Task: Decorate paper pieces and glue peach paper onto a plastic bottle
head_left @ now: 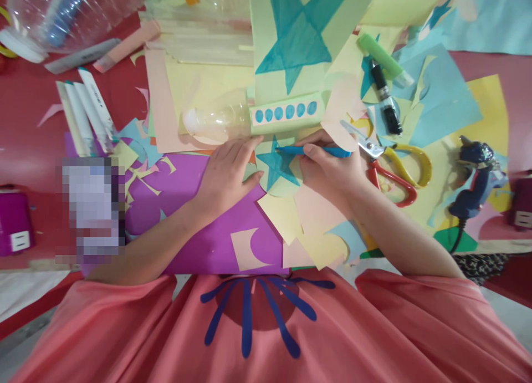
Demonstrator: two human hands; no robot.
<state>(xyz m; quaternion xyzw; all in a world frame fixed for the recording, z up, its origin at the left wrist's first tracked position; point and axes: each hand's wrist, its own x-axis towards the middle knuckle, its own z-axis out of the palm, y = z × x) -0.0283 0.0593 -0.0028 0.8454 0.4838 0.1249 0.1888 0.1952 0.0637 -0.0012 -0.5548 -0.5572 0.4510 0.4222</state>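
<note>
My right hand (pixel 330 164) is closed around a blue marker (pixel 316 150). The marker's tip touches a blue star (pixel 276 166) on a round pale green piece of paper. On the left edge of that piece rests my left hand (pixel 230 169), fingers stretched out and thumb apart, holding nothing. Just above both hands lies a clear plastic bottle (pixel 220 117), wrapped in pale green paper that bears a pink strip (pixel 286 112) with a row of blue dots. Scissors (pixel 386 161) with red and yellow handles lie just right of my right hand.
Several white markers (pixel 87 114) and a blurred-out rectangular object (pixel 91 205) lie on the left. A glue gun (pixel 474 178) is at the right. A sheet with a large star (pixel 297 34) lies at the back. Purple paper (pixel 187 216) and cut scraps cover the front.
</note>
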